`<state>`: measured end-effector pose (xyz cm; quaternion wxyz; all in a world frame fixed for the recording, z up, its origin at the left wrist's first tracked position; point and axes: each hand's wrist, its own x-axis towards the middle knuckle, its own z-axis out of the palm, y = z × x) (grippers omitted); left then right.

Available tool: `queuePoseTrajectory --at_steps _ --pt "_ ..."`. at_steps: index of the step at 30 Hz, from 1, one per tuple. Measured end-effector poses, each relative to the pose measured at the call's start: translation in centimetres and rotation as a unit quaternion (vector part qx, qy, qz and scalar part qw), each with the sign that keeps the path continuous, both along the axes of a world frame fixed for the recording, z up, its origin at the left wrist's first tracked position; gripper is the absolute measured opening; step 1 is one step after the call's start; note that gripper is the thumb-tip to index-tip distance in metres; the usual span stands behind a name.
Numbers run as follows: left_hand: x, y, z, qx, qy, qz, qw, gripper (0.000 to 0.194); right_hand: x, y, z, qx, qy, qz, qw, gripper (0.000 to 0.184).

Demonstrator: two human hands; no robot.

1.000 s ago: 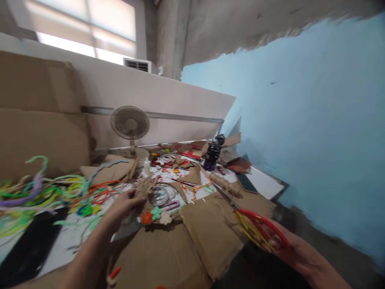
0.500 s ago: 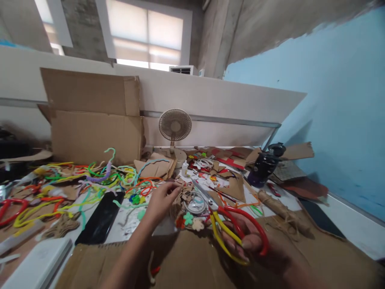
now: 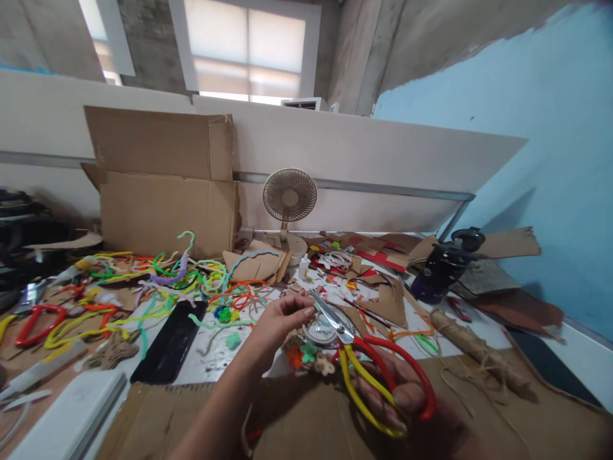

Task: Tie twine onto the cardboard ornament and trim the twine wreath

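My right hand (image 3: 400, 390) is closed around scissors (image 3: 383, 348) with red handles, their blades pointing up and left. Also in that hand are yellow handles (image 3: 368, 383) that look like pliers; the tool's head is hidden. Just left of the blade tips, my left hand (image 3: 287, 319) has its thumb and fingers pinched together. What lies between them is too small to make out. Beneath it sits a brown twine-wrapped piece, partly hidden, with orange, mint green (image 3: 309, 352) and beige (image 3: 324, 364) fuzzy flowers along its front. A coil of pale wire (image 3: 318, 332) lies behind the blades.
Colourful pipe cleaners (image 3: 167, 281) are heaped on the left, near a black phone-like slab (image 3: 170, 345) and a white box (image 3: 71, 415). A small fan (image 3: 290, 195) and glue bottle (image 3: 304, 267) stand behind. At right are a dark bottle (image 3: 440, 268) and twine roll (image 3: 483, 354).
The view has shifted, so the scene sits further right. My left hand has come closer to the scissors' tips, its fingers still pinched. My right hand keeps hold of both tools.
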<state>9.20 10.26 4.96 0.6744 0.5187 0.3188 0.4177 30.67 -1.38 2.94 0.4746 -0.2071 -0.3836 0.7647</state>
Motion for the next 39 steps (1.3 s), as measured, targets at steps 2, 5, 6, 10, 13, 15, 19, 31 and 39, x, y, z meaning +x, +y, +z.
queuePoseTrajectory --at_steps 2,5,6,10,13,15,19,31,39 --pt "0.1 -0.1 0.0 0.003 0.005 -0.004 1.0 0.04 0.1 0.0 -0.5 -0.001 0.002 -0.01 1.0 0.071" --pt "0.2 -0.1 -0.2 0.005 0.01 -0.004 1.0 0.038 0.4 -0.2 -1.4 -0.013 0.004 -0.027 1.0 0.077" --pt "0.3 -0.1 -0.2 0.006 0.009 -0.003 1.0 0.038 0.6 -0.2 -1.7 -0.019 0.001 -0.025 1.0 0.079" --pt "0.3 -0.1 -0.3 0.006 0.005 -0.003 1.0 0.035 0.9 -0.3 -2.3 -0.026 0.001 -0.027 0.999 0.079" --pt "0.4 -0.1 -0.3 0.005 0.007 -0.005 1.0 0.035 0.8 -0.2 -2.1 -0.012 0.0 -0.028 1.0 0.076" --pt "0.4 -0.1 -0.4 0.001 0.005 -0.005 1.0 0.037 0.6 -0.2 -1.9 -0.001 0.003 -0.026 1.0 0.074" --pt "0.5 -0.1 -0.5 -0.008 -0.01 -0.009 1.0 0.041 0.3 -0.2 -1.4 -0.002 -0.005 -0.01 1.0 0.068" --pt "0.8 -0.4 -0.4 -0.019 -0.031 -0.016 0.999 0.035 0.3 -0.3 -1.7 0.014 0.006 0.058 0.998 0.062" --pt "0.7 -0.2 -0.4 -0.023 -0.044 -0.02 0.999 0.04 2.5 -0.1 -1.5 0.013 -0.04 0.11 0.993 0.039"
